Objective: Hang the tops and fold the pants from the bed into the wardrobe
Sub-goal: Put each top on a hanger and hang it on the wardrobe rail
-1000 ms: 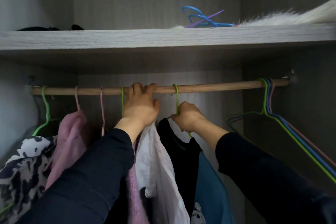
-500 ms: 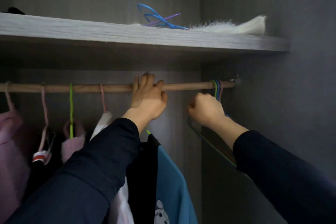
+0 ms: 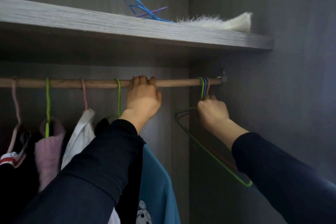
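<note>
My right grip [image 3: 212, 112] has moved right along the rod [image 3: 178, 82] in the last half second. It is now clenched round the necks of the empty hangers [image 3: 203, 87] bunched at the rod's right end, close to the wardrobe's right wall [image 3: 272, 114]. My left grip [image 3: 143, 100] stays curled over the rod further left, fingers wrapped across its top.

I judge the step to be fetching a hanger for the next top. The blue top [image 3: 156, 178], the white top [image 3: 81, 132] and others already hang along the rod's left stretch. The bed and the pants are out of view.

Next I need to part one hook from the bunch, lift it over the rod and draw it toward me. Room is tight there, with the shelf [image 3: 127, 25] overhanging above and the wall just right of my knuckles. The rod between my grips is bare, so left and down looks the free way out.
</note>
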`<action>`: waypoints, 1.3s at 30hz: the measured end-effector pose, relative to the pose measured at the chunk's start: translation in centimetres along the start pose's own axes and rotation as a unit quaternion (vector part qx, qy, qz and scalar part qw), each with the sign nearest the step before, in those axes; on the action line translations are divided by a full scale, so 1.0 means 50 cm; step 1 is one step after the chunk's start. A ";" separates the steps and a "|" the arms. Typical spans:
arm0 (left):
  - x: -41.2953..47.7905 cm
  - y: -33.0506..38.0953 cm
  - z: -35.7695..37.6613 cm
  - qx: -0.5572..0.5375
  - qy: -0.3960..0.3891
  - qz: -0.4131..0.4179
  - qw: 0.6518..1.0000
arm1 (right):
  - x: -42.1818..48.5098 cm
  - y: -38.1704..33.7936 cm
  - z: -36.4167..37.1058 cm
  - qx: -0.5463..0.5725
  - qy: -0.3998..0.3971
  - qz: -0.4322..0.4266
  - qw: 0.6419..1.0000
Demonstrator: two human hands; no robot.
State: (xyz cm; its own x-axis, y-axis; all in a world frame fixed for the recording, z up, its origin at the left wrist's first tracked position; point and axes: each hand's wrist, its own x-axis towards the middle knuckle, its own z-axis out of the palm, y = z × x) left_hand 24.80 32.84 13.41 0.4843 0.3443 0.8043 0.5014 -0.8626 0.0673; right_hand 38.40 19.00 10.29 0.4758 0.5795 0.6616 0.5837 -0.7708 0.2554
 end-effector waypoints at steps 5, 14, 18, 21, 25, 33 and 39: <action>0.002 -0.003 0.003 0.001 0.009 0.008 1.000 | 0.008 0.005 -0.043 0.169 -0.022 0.048 0.984; 0.000 -0.006 0.008 0.004 -0.001 0.018 1.000 | -0.028 -0.025 -0.057 0.405 -0.032 0.107 0.907; 0.003 0.001 0.006 0.016 -0.024 0.008 1.000 | -0.103 -0.023 -0.069 0.415 -0.043 0.120 0.901; -0.011 0.032 -0.002 -0.046 -0.037 -0.010 0.998 | -0.173 -0.007 -0.085 0.457 -0.078 0.130 0.876; -0.079 0.122 -0.009 -0.206 -0.020 -0.016 0.978 | -0.280 0.038 -0.119 0.491 -0.114 0.171 0.846; -0.267 0.386 -0.049 -0.485 0.066 0.003 0.872 | -0.557 0.241 -0.213 0.478 -0.136 0.209 0.842; -0.450 0.661 -0.102 -0.554 0.136 0.120 0.813 | -0.807 0.447 -0.274 0.465 -0.169 0.268 0.826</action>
State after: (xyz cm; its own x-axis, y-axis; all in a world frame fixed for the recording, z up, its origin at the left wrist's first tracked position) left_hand 26.82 -5.30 0.51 0.2204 0.1530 0.9633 -0.6092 -0.7497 0.2585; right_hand 23.24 -25.24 -1.06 0.8954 0.3823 0.2284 0.4072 -0.4951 -0.7675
